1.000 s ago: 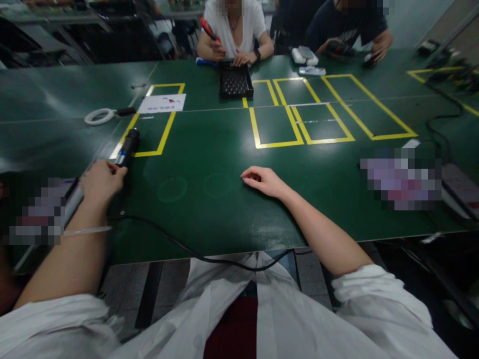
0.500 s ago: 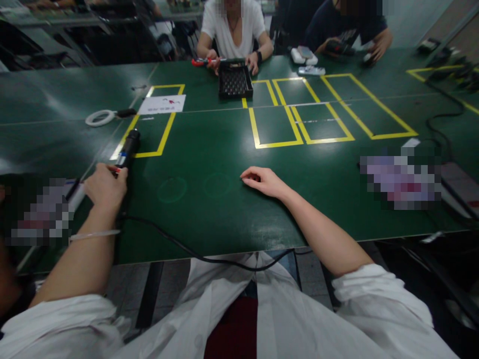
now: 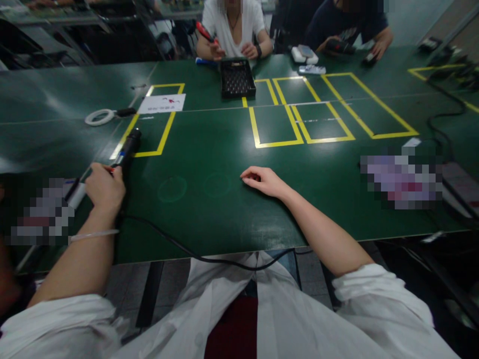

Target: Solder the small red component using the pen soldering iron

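Observation:
My left hand [image 3: 104, 188] is closed around the rear of a black cylindrical hand-held tool [image 3: 128, 147], which lies along the table pointing away from me. A black cord [image 3: 164, 236] trails from near that hand over the table's front edge. Its exact kind is unclear; a blue mark and a bit of red show near my fingers. My right hand [image 3: 265, 181] rests on the green table [image 3: 224, 219] with fingers loosely curled, thumb and fingertips together, and nothing visible in it. Two faint circles are marked on the surface between my hands.
Yellow tape rectangles [image 3: 275, 144] mark the table. A white paper [image 3: 162, 103] and a white ring with a black handle [image 3: 101, 117] lie at left. Opposite, a co-worker in white [image 3: 247, 20] sits behind a black tray [image 3: 238, 80]; another person [image 3: 355, 30] holds a dark object.
The co-worker opposite has raised a red-handled tool and taken the other hand off the black tray, which shifted slightly to the right. My hands have hardly moved.

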Tool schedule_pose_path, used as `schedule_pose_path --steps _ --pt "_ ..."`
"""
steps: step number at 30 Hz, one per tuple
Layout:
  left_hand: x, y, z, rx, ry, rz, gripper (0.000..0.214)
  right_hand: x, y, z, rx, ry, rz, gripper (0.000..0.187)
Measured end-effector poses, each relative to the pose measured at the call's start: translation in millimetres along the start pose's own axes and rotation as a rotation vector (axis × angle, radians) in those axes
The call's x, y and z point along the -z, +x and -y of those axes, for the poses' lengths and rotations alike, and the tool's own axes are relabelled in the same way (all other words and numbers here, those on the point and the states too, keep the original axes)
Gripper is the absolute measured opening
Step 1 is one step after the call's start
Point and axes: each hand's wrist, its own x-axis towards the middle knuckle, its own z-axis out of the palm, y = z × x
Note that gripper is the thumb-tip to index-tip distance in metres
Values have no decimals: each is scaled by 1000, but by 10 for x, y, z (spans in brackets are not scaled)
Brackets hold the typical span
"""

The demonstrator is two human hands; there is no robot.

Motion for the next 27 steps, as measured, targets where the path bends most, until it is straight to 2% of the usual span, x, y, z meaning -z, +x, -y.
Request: schedule_pose_path --steps 17,21,23,24,27 --pt "55 -31 -32 77 -75 -18 19 0 -5 -8 11 -7 6 22" --pt "87 -20 -54 18 -176 -134 26 6 1 -6 10 -8 8 23" --pt "119 -37 -198 -56 -302 -167 28 5 5 -5 8 -4 9 23" --pt "135 -60 -318 -91 -399 -131 28 3 6 -6 7 -2 8 23" --pt "179 -219 -833 -141 -747 128 22 -7 7 -6 0 1 9 23"
